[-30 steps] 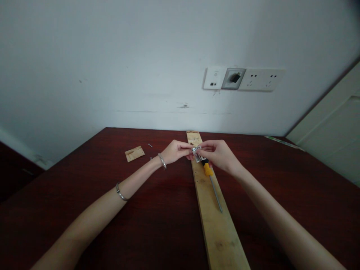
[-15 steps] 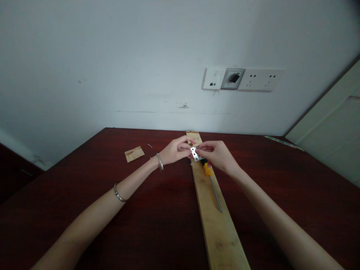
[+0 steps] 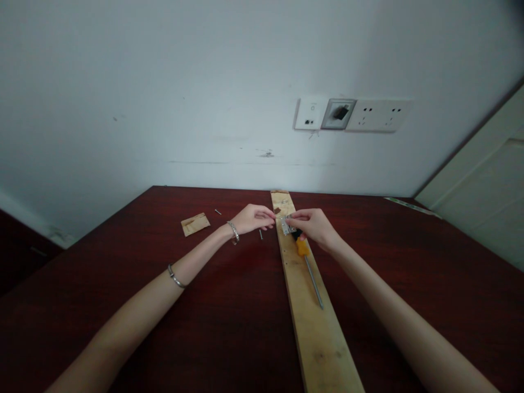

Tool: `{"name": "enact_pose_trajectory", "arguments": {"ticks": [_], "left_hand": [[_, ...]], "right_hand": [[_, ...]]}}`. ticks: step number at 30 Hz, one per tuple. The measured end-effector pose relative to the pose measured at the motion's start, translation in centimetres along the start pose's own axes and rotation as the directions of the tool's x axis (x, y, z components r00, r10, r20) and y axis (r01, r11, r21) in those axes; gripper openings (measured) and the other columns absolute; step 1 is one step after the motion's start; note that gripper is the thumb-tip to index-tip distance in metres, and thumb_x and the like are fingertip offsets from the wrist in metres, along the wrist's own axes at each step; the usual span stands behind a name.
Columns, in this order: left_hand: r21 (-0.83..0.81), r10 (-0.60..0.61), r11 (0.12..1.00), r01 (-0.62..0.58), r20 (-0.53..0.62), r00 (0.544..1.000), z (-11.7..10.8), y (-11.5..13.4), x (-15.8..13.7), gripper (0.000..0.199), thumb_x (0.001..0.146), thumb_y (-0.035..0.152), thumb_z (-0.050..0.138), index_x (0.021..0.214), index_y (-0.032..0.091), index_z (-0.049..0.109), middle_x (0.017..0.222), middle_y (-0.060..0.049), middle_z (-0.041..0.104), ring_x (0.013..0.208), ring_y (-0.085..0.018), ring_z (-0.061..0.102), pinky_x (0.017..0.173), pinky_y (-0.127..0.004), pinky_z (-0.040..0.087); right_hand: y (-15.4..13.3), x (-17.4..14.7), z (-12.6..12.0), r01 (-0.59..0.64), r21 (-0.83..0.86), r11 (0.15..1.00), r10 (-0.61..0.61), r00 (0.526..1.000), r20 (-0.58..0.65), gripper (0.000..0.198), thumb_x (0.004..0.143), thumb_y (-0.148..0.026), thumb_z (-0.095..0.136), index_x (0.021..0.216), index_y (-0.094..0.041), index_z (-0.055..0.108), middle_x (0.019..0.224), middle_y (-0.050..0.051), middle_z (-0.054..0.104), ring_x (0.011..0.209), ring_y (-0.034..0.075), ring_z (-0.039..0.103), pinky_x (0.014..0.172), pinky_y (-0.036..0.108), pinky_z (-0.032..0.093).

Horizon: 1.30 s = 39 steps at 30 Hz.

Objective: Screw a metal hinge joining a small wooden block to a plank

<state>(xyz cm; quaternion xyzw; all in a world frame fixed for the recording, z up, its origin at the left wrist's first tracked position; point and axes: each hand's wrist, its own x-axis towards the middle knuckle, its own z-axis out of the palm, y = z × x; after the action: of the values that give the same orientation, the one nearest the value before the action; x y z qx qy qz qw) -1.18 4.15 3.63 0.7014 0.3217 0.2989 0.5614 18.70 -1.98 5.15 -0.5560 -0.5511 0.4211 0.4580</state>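
Observation:
My right hand (image 3: 314, 226) pinches a small silver metal hinge (image 3: 285, 226) between thumb and fingers, just over the long wooden board (image 3: 321, 344). Beside the board's left edge is my left hand (image 3: 254, 219), fingertips pressed together; whatever they may hold is too small to make out. A screw (image 3: 261, 234) lies on the table just below those fingers. On the board rests a screwdriver (image 3: 302, 247) with a yellow and black handle, its shaft pointing toward me. My right fingers partly cover the handle's far end.
A small flat wood piece (image 3: 195, 224) and another screw (image 3: 218, 212) lie on the dark red table (image 3: 229, 305) to the left. Behind stands a white wall with a row of sockets (image 3: 379, 115). A patterned strip (image 3: 412, 208) lies at the back right.
My left hand has drawn left, off the hinge. The hinge, still in my right hand, has tipped flatter toward the board. The screw below my left hand now shows.

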Motion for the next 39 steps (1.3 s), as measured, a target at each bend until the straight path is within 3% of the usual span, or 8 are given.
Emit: {"name": "enact_pose_trajectory", "arguments": {"ticks": [6,12,22,28,32,36,39], "left_hand": [[-0.069,-0.065,0.995,0.076,0.156,0.986,1.2,-0.9,-0.1,0.039,0.061,0.019,0.081,0.096,0.008,0.067,0.079,-0.009,0.072,0.068,-0.016,0.070,0.061,-0.025,0.056],[-0.038,-0.054,0.997,0.064,0.222,0.974,1.8,-0.6,-0.4,0.030,0.064,0.029,0.081,0.083,0.009,0.069,0.076,-0.009,0.072,0.064,-0.015,0.069,0.059,-0.024,0.055],[-0.206,-0.055,0.975,0.082,0.132,0.990,2.4,-0.8,-0.6,0.041,0.060,0.038,0.085,0.080,0.006,0.067,0.074,-0.011,0.072,0.067,-0.018,0.070,0.065,-0.029,0.056],[-0.323,-0.060,0.943,0.080,0.073,0.996,3.0,-0.4,-0.8,0.038,0.062,0.026,0.084,0.085,0.008,0.060,0.076,-0.009,0.072,0.071,-0.020,0.071,0.071,-0.033,0.056],[-0.381,-0.048,0.923,0.061,0.044,0.998,3.3,-0.3,-0.9,0.047,0.065,0.018,0.082,0.098,0.013,0.050,0.077,-0.007,0.071,0.073,-0.021,0.072,0.075,-0.036,0.055],[-0.394,-0.022,0.919,0.026,0.014,1.000,3.6,-0.4,-0.8,0.058,0.062,0.018,0.084,0.103,0.016,0.043,0.076,-0.004,0.071,0.071,-0.020,0.072,0.073,-0.034,0.055],[-0.318,0.030,0.947,-0.042,-0.045,0.999,3.9,-0.4,-0.9,0.055,0.064,0.025,0.083,0.100,0.017,0.042,0.073,0.000,0.069,0.066,-0.017,0.070,0.066,-0.030,0.056]], "right_hand": [[-0.7,-0.5,0.4,-0.084,0.151,0.985,0.080,0.996,0.031,0.021,0.055,-0.025,0.081,0.068,-0.011,0.072,0.064,0.002,0.067,0.051,0.006,0.052,0.031,0.011,0.038],[-0.4,-0.3,0.5,-0.142,0.235,0.962,0.132,0.990,0.056,0.020,0.056,-0.025,0.080,0.069,-0.011,0.071,0.062,0.000,0.065,0.048,0.005,0.051,0.032,0.011,0.036],[-0.1,-0.2,0.6,-0.123,0.217,0.968,0.118,0.992,0.034,0.017,0.060,-0.024,0.077,0.070,-0.012,0.070,0.063,0.001,0.066,0.049,0.005,0.052,0.033,0.011,0.038],[-0.1,-0.3,0.9,-0.084,0.202,0.976,0.088,0.996,-0.009,0.022,0.056,-0.026,0.080,0.069,-0.012,0.069,0.064,0.002,0.068,0.047,0.007,0.055,0.032,0.013,0.042],[0.1,-0.1,1.0,-0.074,0.218,0.973,0.084,0.996,-0.038,0.022,0.058,-0.026,0.080,0.069,-0.013,0.067,0.062,0.002,0.069,0.044,0.008,0.056,0.032,0.015,0.045],[0.5,0.2,1.0,-0.068,0.232,0.970,0.086,0.994,-0.071,0.020,0.058,-0.024,0.080,0.068,-0.013,0.066,0.062,0.002,0.068,0.044,0.007,0.057,0.032,0.015,0.046],[0.7,0.3,1.2,-0.058,0.243,0.968,0.082,0.993,-0.090,0.021,0.057,-0.024,0.080,0.069,-0.013,0.066,0.062,0.001,0.067,0.045,0.007,0.056,0.032,0.015,0.046]]}}
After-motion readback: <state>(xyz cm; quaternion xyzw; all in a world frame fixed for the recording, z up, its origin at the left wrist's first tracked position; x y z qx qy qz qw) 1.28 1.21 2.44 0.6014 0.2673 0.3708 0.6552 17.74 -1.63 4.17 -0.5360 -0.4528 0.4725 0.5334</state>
